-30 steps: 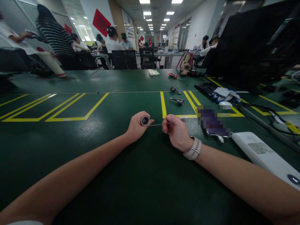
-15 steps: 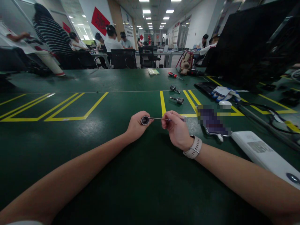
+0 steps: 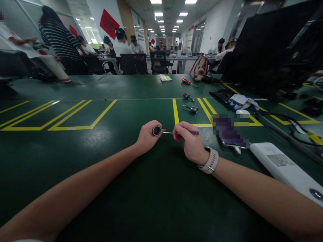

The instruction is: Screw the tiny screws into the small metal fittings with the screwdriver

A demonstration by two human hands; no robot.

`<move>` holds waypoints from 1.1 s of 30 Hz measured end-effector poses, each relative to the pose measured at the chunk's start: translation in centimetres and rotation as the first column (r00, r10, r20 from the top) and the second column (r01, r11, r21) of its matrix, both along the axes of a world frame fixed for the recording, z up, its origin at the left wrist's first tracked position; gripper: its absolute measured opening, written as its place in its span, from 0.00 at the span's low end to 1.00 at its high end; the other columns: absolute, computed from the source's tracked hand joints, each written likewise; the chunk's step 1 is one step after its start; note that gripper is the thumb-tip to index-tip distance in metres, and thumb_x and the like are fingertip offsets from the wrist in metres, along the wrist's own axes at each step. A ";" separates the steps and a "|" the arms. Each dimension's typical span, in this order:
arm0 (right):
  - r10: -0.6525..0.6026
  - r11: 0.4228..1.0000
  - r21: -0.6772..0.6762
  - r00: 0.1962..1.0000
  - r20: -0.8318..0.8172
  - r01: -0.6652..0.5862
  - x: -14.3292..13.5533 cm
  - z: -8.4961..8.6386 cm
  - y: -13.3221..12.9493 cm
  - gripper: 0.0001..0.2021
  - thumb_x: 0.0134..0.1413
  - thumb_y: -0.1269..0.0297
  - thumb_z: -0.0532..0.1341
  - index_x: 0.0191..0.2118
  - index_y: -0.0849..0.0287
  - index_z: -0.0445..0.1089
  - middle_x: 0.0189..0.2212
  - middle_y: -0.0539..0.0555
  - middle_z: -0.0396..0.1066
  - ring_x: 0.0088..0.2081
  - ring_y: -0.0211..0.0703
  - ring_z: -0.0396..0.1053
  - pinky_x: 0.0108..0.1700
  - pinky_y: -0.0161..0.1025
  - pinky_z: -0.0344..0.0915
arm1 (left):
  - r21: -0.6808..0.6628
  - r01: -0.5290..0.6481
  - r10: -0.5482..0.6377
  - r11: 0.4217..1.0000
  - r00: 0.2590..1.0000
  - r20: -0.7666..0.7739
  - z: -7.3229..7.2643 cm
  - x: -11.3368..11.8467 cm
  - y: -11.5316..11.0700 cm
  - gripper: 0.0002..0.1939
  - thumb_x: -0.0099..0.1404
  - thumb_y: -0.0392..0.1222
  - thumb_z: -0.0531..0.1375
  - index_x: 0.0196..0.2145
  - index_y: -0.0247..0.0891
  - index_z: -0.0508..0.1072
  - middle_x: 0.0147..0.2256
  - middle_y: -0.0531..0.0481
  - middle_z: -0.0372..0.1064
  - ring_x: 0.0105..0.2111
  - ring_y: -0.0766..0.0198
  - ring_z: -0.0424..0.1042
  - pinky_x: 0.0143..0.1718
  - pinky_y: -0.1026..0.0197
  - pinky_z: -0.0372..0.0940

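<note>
My left hand (image 3: pixel 148 136) is closed around a round, dark metal hole saw (image 3: pixel 156 130), its open end turned toward me. In my right hand (image 3: pixel 189 141) is a thin screwdriver (image 3: pixel 195 133) with a dark purple handle, held between thumb and fingers. Its slim shaft points left and reaches the side of the hole saw by my left fingertips; the exact contact of the tip is hidden. Both hands are just above the green table (image 3: pixel 161 195). Beyond them lie two similar metal hole saws with shanks, one nearer (image 3: pixel 191 109) and one farther (image 3: pixel 188 97).
A red-handled screwdriver (image 3: pixel 189 82) lies farther back. To the right are a phone (image 3: pixel 230 132), a white power bank (image 3: pixel 282 164), gloves (image 3: pixel 243 102), cables (image 3: pixel 285 129) and a large black monitor (image 3: pixel 272 50). Several people sit or stand beyond the table.
My right hand has dipped slightly, and the screwdriver's shaft now meets the hole saw a little lower. My left hand keeps its grip almost in place.
</note>
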State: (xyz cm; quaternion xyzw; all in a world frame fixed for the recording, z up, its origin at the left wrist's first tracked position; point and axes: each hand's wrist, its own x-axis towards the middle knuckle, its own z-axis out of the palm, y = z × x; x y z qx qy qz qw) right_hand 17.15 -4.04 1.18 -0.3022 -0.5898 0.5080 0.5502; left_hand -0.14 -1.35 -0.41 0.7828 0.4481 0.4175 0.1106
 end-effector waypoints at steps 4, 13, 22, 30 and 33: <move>-0.003 0.999 0.037 0.999 0.032 0.002 0.1 -0.1 0.2 0.11 0.55 0.65 0.56 0.22 0.57 0.66 0.19 0.46 0.61 0.23 0.35 0.60 0.27 0.36 0.56 | 0.009 -0.004 0.004 1.000 1.000 -0.007 0.2 0.1 0.0 0.09 0.57 0.39 0.60 0.23 0.36 0.63 0.24 0.55 0.60 0.24 0.68 0.60 0.26 0.65 0.56; -0.025 0.989 0.150 0.994 0.106 0.009 0.4 -0.2 0.5 0.11 0.56 0.66 0.56 0.23 0.59 0.66 0.19 0.46 0.62 0.23 0.34 0.61 0.27 0.34 0.57 | 0.032 -0.024 0.025 0.999 0.999 -0.034 0.1 0.2 0.0 0.09 0.57 0.38 0.60 0.23 0.35 0.63 0.23 0.56 0.59 0.23 0.69 0.59 0.25 0.66 0.55; -0.018 0.986 0.166 0.971 0.240 -0.022 0.5 1.1 0.4 0.12 0.55 0.68 0.55 0.21 0.59 0.63 0.18 0.46 0.61 0.23 0.35 0.60 0.28 0.36 0.57 | 0.042 -0.008 0.013 0.999 0.992 -0.126 0.1 0.2 -0.1 0.08 0.59 0.38 0.58 0.24 0.35 0.64 0.24 0.55 0.60 0.24 0.68 0.60 0.26 0.65 0.55; -0.012 0.978 0.200 0.953 0.302 -0.051 0.6 1.6 0.7 0.13 0.54 0.68 0.55 0.20 0.59 0.63 0.17 0.46 0.61 0.22 0.34 0.60 0.27 0.35 0.57 | 0.019 -0.031 0.034 0.999 0.984 -0.174 0.1 0.2 -0.2 0.07 0.59 0.37 0.58 0.24 0.35 0.65 0.24 0.54 0.61 0.24 0.68 0.61 0.26 0.65 0.55; -0.027 0.979 0.201 0.947 0.319 -0.040 0.7 1.7 0.9 0.13 0.54 0.68 0.55 0.19 0.59 0.63 0.17 0.47 0.62 0.22 0.34 0.60 0.27 0.35 0.57 | 0.024 -0.037 0.040 0.999 0.982 -0.183 0.1 0.2 -0.3 0.07 0.59 0.36 0.58 0.24 0.35 0.64 0.23 0.54 0.60 0.24 0.68 0.60 0.25 0.65 0.54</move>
